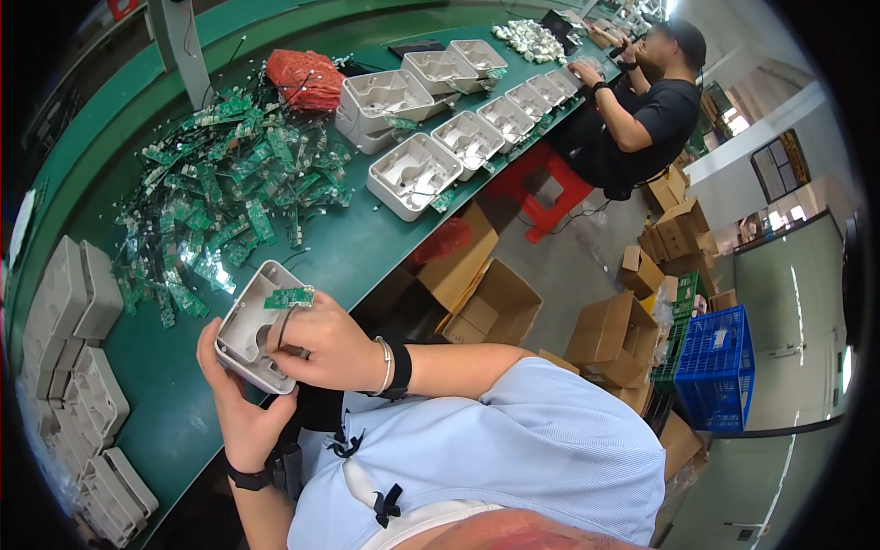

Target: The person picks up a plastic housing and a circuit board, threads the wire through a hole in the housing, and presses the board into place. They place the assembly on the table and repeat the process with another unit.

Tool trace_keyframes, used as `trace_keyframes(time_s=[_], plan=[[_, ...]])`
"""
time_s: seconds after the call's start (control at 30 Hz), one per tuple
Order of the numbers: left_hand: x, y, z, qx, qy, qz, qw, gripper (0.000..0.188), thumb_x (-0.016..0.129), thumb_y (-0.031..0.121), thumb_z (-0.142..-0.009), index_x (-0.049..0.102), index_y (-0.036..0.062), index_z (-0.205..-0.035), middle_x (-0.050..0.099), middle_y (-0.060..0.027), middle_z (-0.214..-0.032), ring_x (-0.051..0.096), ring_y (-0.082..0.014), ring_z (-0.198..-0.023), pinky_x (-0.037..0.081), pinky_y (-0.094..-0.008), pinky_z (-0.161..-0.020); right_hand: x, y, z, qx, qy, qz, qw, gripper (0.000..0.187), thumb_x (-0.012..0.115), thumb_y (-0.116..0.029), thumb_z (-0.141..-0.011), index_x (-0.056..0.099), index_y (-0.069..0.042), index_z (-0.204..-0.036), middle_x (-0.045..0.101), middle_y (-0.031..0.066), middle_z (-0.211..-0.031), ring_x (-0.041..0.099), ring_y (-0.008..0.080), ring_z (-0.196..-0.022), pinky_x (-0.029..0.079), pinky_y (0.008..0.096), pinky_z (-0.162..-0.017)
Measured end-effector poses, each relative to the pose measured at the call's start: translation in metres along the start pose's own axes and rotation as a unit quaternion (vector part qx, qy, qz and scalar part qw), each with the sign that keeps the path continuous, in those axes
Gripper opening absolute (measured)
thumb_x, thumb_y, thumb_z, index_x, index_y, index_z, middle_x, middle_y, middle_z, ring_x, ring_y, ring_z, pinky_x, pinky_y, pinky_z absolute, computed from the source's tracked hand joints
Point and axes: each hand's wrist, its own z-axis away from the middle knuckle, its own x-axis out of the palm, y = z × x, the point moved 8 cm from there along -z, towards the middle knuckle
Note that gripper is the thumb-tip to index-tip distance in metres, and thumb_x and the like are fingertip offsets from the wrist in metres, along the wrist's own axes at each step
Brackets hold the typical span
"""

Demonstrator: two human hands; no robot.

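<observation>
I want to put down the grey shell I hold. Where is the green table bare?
Bare green table lies between the heap of green circuit boards and the white plastic shells, toward the near edge. Stacked grey shells crowd the left.

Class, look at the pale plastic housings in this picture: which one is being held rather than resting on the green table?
The housing in the person's left hand, with a green circuit board on its rim; the others lie on the table.

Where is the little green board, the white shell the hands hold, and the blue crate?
small green circuit board (290,297), head view, middle of its flat face.
white plastic housing (246,330), head view, its open inner side.
blue crate (718,367), head view, its slatted side wall.
</observation>
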Motion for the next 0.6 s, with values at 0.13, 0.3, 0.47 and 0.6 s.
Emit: trace_keyframes(time_s=[0.13, 0.3, 0.47, 0.6], plan=[[-0.001, 0.003, 0.002, 0.005, 0.006, -0.041, 0.999, 0.108, 0.079, -0.005, -0.069, 0.028, 0.0106, -0.163, 0.033, -0.0126, -0.160, 0.048, -0.0282, -0.140, 0.047, -0.0431, -0.114, -0.002, 0.003, 0.000, 0.022, -0.009, -0.012, 1.000, 0.014, 0.077, -0.009, -0.078, 0.066, -0.014, -0.083, 0.067, -0.0010, -0.076, 0.066, 0.0222, -0.073, 0.042, 0.0386, -0.081], [0.005, 0.004, 0.004, -0.017, 0.025, 0.022, 0.999, 0.108, 0.079, -0.005, -0.068, 0.029, 0.0097, -0.163, 0.036, -0.0117, -0.159, 0.052, -0.0273, -0.137, 0.048, -0.0423, -0.112, 0.000, 0.001, -0.002, 0.000, -0.014, 0.039, 0.999, 0.014, 0.077, -0.010, -0.078, 0.066, -0.014, -0.084, 0.067, -0.0010, -0.075, 0.066, 0.0218, -0.073, 0.044, 0.0379, -0.081], [0.007, 0.003, 0.007, -0.039, 0.026, 0.060, 0.997, 0.112, 0.076, -0.007, -0.069, 0.023, 0.0116, -0.166, 0.041, -0.0118, -0.158, 0.054, -0.0262, -0.138, 0.048, -0.0391, -0.113, 0.008, 0.001, 0.003, 0.004, -0.017, 0.015, 1.000, 0.012, 0.076, -0.010, -0.077, 0.065, -0.013, -0.082, 0.066, -0.0005, -0.075, 0.067, 0.0221, -0.073, 0.045, 0.0379, -0.080], [0.007, -0.001, 0.006, -0.008, 0.042, 0.068, 0.997, 0.107, 0.078, -0.006, -0.069, 0.028, 0.0098, -0.163, 0.039, -0.0114, -0.157, 0.055, -0.0257, -0.133, 0.050, -0.0403, -0.109, 0.004, 0.004, 0.000, 0.018, -0.032, 0.015, 0.999, 0.011, 0.075, -0.010, -0.077, 0.065, -0.012, -0.080, 0.066, -0.0001, -0.075, 0.067, 0.0226, -0.073, 0.046, 0.0382, -0.080]])
